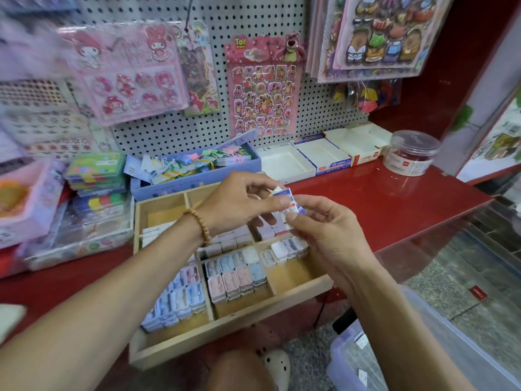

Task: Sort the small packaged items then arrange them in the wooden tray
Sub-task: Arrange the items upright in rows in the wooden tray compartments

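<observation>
A wooden tray with several compartments sits on the red counter, its front edge hanging past the counter. Rows of small pastel packaged items fill its middle compartments, and more blue ones stand at the lower left. Above the tray, both hands hold one small white-and-blue packet. My left hand pinches its upper end with the thumb on top. My right hand pinches its lower end. A bead bracelet circles my left wrist.
A blue box of tagged items stands behind the tray. Empty white cardboard boxes and a clear round tub line the back right. Stacked packs lie at left. Sticker sheets hang on the pegboard. A clear plastic bin sits on the floor.
</observation>
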`<state>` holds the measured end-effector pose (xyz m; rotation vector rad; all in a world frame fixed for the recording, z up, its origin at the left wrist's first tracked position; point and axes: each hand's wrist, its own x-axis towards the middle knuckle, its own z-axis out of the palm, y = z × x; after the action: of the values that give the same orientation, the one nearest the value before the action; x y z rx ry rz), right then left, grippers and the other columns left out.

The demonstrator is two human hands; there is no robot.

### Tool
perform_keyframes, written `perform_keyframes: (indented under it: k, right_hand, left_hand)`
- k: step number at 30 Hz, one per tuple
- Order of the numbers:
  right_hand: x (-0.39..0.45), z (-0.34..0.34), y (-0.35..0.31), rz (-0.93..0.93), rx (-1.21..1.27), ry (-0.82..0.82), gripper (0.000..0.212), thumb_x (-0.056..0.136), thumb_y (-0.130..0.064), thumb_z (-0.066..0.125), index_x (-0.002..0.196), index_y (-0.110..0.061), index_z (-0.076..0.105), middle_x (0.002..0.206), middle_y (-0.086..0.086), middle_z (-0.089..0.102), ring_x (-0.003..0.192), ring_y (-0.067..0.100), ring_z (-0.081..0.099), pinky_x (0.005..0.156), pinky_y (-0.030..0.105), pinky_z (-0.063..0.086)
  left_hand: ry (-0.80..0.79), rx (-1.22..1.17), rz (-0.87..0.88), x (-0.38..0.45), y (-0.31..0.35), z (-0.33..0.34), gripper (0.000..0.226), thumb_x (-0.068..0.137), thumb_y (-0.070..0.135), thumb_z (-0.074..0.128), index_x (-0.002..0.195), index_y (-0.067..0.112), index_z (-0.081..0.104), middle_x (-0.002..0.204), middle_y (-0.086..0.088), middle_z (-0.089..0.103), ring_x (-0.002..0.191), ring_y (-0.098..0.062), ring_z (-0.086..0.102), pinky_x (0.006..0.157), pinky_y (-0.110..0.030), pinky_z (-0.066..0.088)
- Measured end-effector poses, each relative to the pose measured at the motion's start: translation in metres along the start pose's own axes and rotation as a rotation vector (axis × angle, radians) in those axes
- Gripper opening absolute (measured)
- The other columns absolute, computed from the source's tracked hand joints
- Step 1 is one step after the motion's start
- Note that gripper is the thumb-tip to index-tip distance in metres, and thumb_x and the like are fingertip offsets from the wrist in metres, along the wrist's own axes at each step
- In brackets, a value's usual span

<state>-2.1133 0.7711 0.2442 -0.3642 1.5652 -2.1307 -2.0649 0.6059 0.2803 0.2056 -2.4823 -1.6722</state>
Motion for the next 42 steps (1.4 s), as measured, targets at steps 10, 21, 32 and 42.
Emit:
perform_keyframes:
  k: [10,21,32,42]
  right_hand:
    - [-0.039,0.064,-0.007,-0.171,-0.371,-0.203,0.015,0.088,-0.002,0.072,0.093,-0.016,0.075,0.072,-0.001,0.072,0.067,0.008,0.063,0.065,0.019,0.05]
    - [-0.055,0.125,0.035,-0.12,-0.494,-0.292,0.012,0.089,-0.009,0.072,0.101,-0.01,0.074,0.081,0.003,0.071,0.065,-0.002,0.06,0.065,0.016,0.048]
    - [-0.046,0.081,0.021,-0.088,-0.508,0.035,0.012,0.096,-0.01,0.062,0.102,-0.009,0.073,0.089,0.006,0.074,0.08,0.013,0.068,0.062,0.018,0.054]
    - [-0.048,0.064,0.023,-0.077,-0.445,0.132,0.013,0.095,-0.009,0.062,0.094,-0.014,0.074,0.092,0.005,0.075,0.08,0.015,0.071,0.07,0.028,0.057]
  left_hand:
    - [0.052,0.151,0.0,-0.073,0.027,-0.066,0.032,0.074,0.003,0.079,0.104,0.0,0.071,0.1,-0.036,0.063,0.07,-0.026,0.065,0.065,-0.031,0.06]
    - [0.223,0.426,-0.097,-0.139,-0.01,-0.112,0.03,0.074,0.017,0.083,0.102,0.018,0.074,0.074,0.023,0.069,0.065,-0.007,0.066,0.069,-0.029,0.056]
    - [0.226,0.93,-0.18,-0.122,-0.072,-0.106,0.019,0.083,0.02,0.07,0.071,0.006,0.062,0.075,-0.011,0.063,0.078,-0.027,0.059,0.069,-0.036,0.046]
    - [0.393,0.896,-0.102,-0.124,-0.095,-0.09,0.017,0.082,0.018,0.073,0.097,0.015,0.067,0.098,-0.002,0.058,0.098,-0.024,0.057,0.085,-0.032,0.043]
